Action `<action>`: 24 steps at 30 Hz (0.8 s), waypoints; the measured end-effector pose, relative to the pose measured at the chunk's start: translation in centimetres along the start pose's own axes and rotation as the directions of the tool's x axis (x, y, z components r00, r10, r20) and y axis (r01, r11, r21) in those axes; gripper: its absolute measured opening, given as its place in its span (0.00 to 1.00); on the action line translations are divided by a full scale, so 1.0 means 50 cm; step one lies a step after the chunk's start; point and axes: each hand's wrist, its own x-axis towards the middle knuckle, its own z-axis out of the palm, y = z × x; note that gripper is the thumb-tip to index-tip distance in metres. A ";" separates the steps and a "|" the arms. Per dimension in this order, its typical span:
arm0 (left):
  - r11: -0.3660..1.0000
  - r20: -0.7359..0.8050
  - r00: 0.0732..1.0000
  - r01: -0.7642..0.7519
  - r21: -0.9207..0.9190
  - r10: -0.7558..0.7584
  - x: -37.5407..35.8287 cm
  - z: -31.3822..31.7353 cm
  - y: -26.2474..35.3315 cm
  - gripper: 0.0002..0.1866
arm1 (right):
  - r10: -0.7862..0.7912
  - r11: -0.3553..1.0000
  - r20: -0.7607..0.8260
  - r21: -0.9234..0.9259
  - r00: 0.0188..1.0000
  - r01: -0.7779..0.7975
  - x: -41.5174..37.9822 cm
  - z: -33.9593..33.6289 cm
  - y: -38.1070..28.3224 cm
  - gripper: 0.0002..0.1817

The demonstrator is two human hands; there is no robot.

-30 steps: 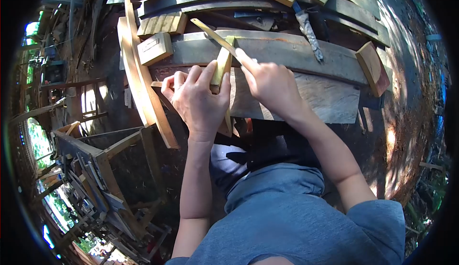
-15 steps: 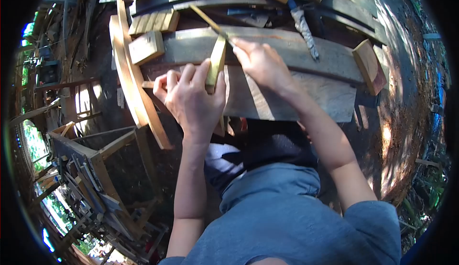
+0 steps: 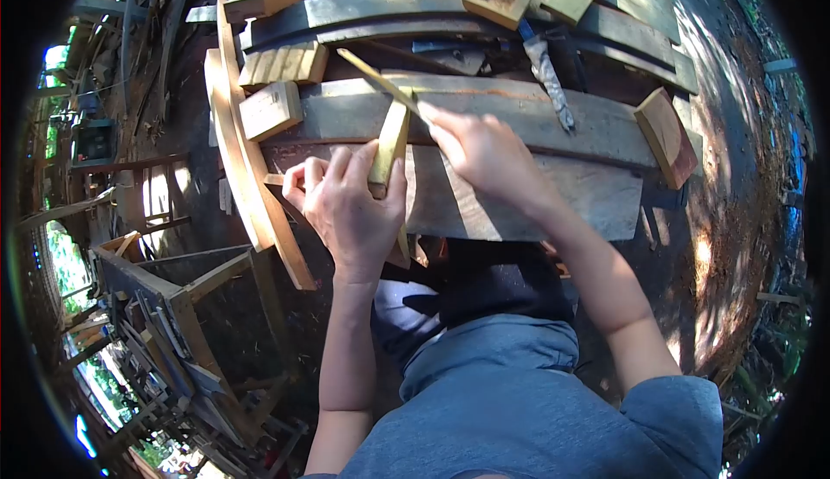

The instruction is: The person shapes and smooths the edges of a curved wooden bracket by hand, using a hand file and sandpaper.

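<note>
My left hand (image 3: 350, 211) is closed around a short, tapered piece of pale wood (image 3: 387, 152), keeping it tilted up over the bench's front board. In my right hand (image 3: 488, 157) is a long, thin, yellowish file-like tool (image 3: 373, 73). Its near end disappears into my fingers, and its far end points up to the left. The tool crosses the narrow upper tip of the wood piece and seems to touch it. Beneath both hands lies the grey plank bench (image 3: 536, 185).
Wooden blocks (image 3: 270, 111) sit at the left, beside long light strips (image 3: 238, 142). A hollowed block (image 3: 495, 1) lies at the back. A tool with a wrapped handle (image 3: 546, 73) rests right of centre. Another block (image 3: 664, 137) stands at the right end. A wooden frame (image 3: 186, 293) is lower left.
The whole view has shifted, so the bench appears lower. My right hand and the tool have come slightly towards me across the wood tip. My left hand keeps its hold.
</note>
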 end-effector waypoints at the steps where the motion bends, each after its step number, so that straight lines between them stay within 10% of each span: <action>1: 1.000 -0.003 1.000 -0.005 -0.003 0.005 0.002 -0.003 0.003 0.14 | 0.026 0.999 0.005 0.042 1.000 -0.027 0.021 -0.002 0.000 0.22; 24: 1.000 -0.039 0.999 -0.015 0.015 0.016 0.002 0.006 -0.002 0.14 | 0.024 1.000 0.041 -0.015 0.999 -0.023 0.003 -0.006 -0.013 0.21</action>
